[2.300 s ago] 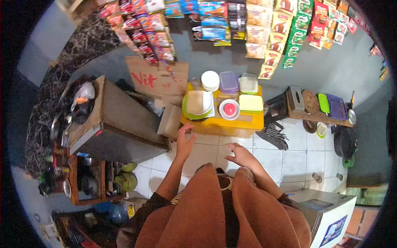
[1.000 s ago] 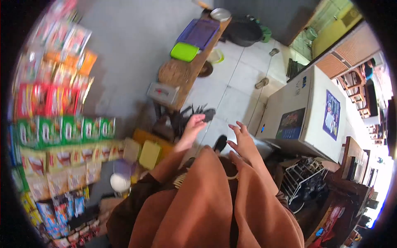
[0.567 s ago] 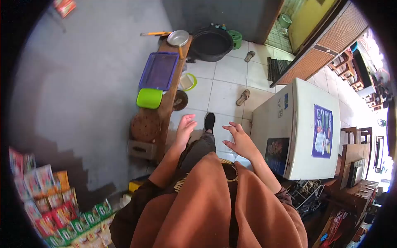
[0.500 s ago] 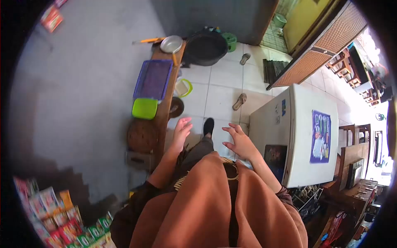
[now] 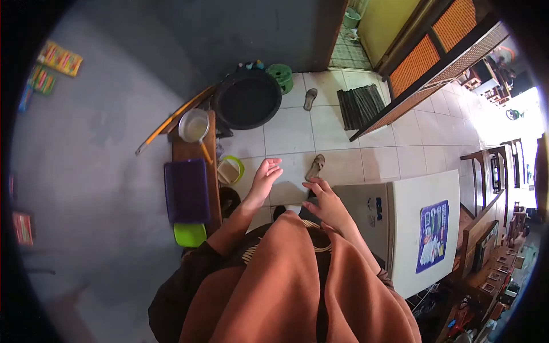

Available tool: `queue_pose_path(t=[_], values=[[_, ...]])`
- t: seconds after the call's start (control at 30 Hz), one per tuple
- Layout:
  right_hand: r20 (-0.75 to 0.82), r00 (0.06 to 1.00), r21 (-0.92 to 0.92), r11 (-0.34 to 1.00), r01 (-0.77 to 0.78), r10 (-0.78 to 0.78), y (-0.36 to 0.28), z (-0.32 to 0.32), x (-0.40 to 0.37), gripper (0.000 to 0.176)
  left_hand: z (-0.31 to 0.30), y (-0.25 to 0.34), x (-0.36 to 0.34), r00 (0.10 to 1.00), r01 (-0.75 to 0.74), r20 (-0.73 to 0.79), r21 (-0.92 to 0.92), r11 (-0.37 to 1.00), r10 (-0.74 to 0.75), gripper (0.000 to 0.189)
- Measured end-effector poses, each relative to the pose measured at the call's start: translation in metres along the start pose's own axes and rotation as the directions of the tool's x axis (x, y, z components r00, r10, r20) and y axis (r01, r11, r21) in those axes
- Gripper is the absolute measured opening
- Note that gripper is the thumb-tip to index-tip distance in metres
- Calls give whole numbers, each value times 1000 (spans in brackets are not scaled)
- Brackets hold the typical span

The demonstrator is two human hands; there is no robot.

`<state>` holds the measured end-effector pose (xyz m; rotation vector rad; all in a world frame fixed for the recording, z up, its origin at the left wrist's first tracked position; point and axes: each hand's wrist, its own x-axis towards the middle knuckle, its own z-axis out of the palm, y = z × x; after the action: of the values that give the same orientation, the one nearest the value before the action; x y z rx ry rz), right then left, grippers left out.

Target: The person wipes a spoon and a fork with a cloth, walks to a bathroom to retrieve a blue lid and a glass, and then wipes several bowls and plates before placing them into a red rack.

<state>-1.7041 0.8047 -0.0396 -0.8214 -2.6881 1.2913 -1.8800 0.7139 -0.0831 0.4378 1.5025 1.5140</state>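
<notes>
My left hand (image 5: 266, 182) is held out in front of me, fingers apart, with nothing in it. Across from it, my right hand (image 5: 327, 204) is empty too, its fingers spread and slightly bent. To the left of my left hand runs a wooden bench (image 5: 212, 197). On it are a saucepan (image 5: 194, 125) with a wooden handle, a purple tray-like container (image 5: 188, 191) and a lime-green container (image 5: 190, 234). Nearest my right hand is a white refrigerator (image 5: 366, 214). A sandal (image 5: 315, 167) lies on the floor beyond my hands.
A large black basin (image 5: 247, 99) stands past the bench, with a green plastic stool (image 5: 280, 78) beside it. A second sandal (image 5: 310, 99) and a dark slatted mat (image 5: 361, 107) lie ahead. A woven partition (image 5: 423, 86) stands on the right, near the doorway (image 5: 350, 48).
I have moved forward, so the basin, bench and refrigerator sit closer and lower in view. My hands stay raised and empty; the refrigerator is now beside my right hand.
</notes>
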Motion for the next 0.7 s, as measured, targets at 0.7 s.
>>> queue_pose_path(t=[0.7], values=[[-58,996,62,995,73,-70,133,-235,372,45,112,147,416,992,-39,117,2,999,38,27]])
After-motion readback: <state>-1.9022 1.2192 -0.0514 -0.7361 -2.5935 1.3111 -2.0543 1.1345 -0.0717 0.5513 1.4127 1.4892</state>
